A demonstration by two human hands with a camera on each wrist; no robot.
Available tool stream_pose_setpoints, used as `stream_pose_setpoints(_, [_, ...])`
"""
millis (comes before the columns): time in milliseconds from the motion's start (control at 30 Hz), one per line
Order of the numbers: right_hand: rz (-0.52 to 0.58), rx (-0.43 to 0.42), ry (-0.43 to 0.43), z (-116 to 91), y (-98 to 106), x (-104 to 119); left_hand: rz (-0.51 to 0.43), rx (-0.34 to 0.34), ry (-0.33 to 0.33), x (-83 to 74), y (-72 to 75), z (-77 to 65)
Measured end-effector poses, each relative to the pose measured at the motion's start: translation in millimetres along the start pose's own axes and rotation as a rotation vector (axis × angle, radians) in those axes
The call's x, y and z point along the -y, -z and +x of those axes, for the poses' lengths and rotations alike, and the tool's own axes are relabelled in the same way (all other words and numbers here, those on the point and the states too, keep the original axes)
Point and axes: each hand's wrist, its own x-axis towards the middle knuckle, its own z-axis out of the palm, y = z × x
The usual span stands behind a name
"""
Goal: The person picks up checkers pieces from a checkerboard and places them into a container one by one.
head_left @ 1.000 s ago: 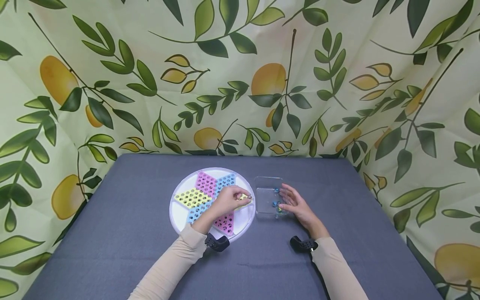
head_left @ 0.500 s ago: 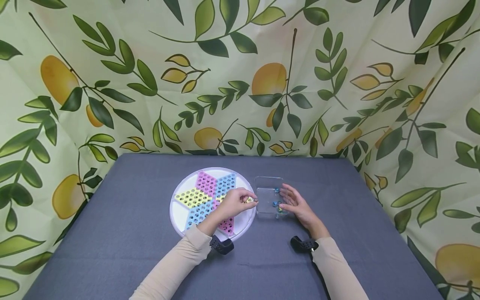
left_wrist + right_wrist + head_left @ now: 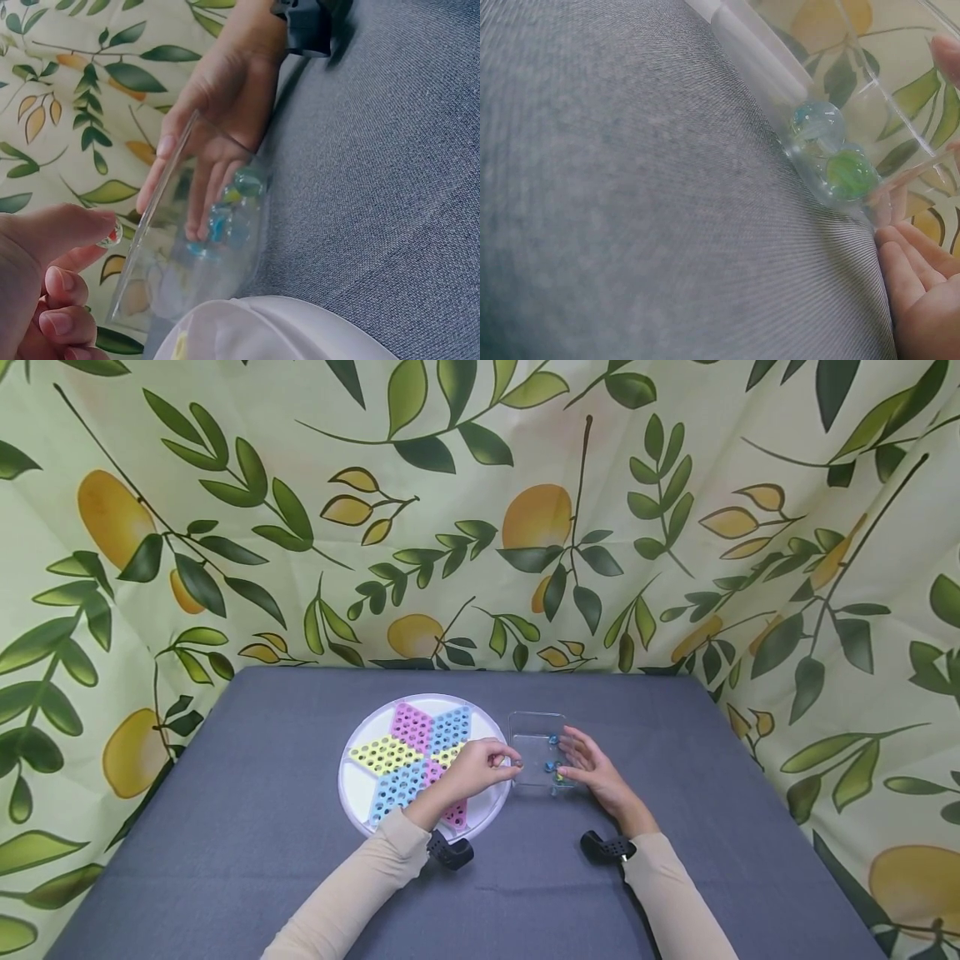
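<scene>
My left hand (image 3: 480, 768) pinches a clear glass marble (image 3: 112, 234) with red inside between thumb and forefinger. It hovers near the right rim of a round white Chinese checkers board (image 3: 360, 793) with a pink, blue and yellow star. Right of the board stands a clear plastic box (image 3: 531, 756) holding several marbles, including a blue one (image 3: 552, 740) and a green one (image 3: 850, 174). My right hand (image 3: 596, 772) rests against the box's right side, its fingers loosely extended and seen through the wall in the left wrist view.
A dark grey cloth (image 3: 262, 810) covers the table. Behind and beside it hangs a curtain (image 3: 450, 585) printed with leaves and fruit. Black wrist bands (image 3: 607, 849) sit at both cuffs.
My left hand has moved right from over the board's yellow right point to the gap before the box, the marble still pinched. The right hand has stayed in place.
</scene>
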Motion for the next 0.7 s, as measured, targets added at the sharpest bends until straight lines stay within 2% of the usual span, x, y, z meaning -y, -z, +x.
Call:
stream_pose_setpoints(467, [0.006,-0.005,-0.017,0.4,-0.6,2.6,0.044,0.024,-0.032,-1.0,-2.5,3.0])
stream_pose_setpoints(700, [-0.005,-0.008,-0.014,0.8,-0.6,1.2,0.032,0.019,-0.002,-0.4,-0.9,0.0])
